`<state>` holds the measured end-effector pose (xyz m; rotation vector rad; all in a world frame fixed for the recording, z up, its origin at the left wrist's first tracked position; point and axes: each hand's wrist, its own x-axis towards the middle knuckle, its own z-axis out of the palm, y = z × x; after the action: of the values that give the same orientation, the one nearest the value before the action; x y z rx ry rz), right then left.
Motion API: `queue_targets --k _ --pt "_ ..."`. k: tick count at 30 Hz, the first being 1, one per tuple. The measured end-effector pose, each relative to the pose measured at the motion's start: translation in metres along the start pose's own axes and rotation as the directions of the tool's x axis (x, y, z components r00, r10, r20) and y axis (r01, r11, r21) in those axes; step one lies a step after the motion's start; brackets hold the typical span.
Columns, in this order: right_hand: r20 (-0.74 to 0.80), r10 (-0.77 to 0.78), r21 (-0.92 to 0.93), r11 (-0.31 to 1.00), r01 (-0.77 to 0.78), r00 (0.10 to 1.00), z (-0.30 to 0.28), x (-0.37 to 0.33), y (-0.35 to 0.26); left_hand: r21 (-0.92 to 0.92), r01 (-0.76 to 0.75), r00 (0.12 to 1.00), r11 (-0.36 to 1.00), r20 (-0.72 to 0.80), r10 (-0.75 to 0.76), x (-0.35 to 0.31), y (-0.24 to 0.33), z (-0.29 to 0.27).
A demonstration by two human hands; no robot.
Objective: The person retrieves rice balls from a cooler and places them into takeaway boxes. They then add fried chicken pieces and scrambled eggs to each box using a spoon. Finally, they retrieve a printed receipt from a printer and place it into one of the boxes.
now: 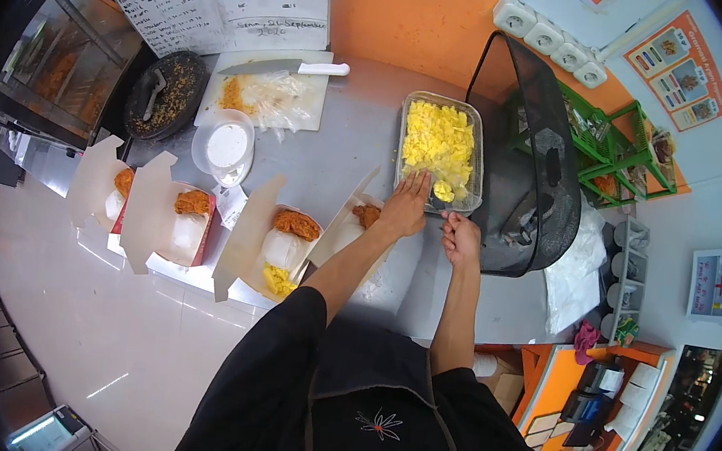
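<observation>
Grey counter [334, 145]: tub [480, 154], 4 boxes [151, 212]

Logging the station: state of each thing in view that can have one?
Clear tub: uncovered, scrambled egg inside
Mesh cover: tipped up on edge
Left hand: touching tub's near-left corner
Right hand: gripping spoon
Spoon: carrying egg
Third box from left: open, egg inside
Other three boxes: open, no egg visible
Knife: lying on cutting board
Black pan: crumb-strewn

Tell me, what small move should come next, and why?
Perhaps raise the spoon from the clear tub: the right hand grips it, a yellow lump seems to sit on it, and the left hand is at the tub's near edge.
</observation>
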<state>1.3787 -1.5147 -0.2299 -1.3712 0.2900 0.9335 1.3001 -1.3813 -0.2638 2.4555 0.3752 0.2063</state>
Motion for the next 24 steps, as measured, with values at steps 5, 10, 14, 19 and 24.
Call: queue_targets --k 5,10,14,19,24 --pt "-0.018 -0.012 0.040 0.999 0.013 1.000 -0.003 -0.008 -0.003 -0.087 -0.038 0.998 0.995 -0.049 0.034 0.006 -0.003 0.006" --pt "0.056 -0.065 0.029 0.998 0.064 0.996 -0.002 -0.006 -0.006 -0.467 0.039 0.967 0.883 -0.206 -0.151 0.004 0.008 -0.004" --pt "0.123 -0.127 -0.006 0.992 0.129 0.984 -0.003 -0.014 -0.013 -0.590 -0.071 0.909 0.804 -0.371 -0.191 -0.026 0.040 -0.036" --pt "0.296 -0.063 -0.253 0.957 0.142 0.953 0.091 -0.082 -0.043 -0.765 -0.132 0.911 0.631 -0.345 -0.228 -0.158 0.058 -0.171" --pt "0.639 0.194 -0.494 0.845 0.204 0.744 0.207 -0.114 -0.034 -0.744 -0.126 0.318 0.656 -0.657 -0.684 -0.316 -0.007 -0.218"
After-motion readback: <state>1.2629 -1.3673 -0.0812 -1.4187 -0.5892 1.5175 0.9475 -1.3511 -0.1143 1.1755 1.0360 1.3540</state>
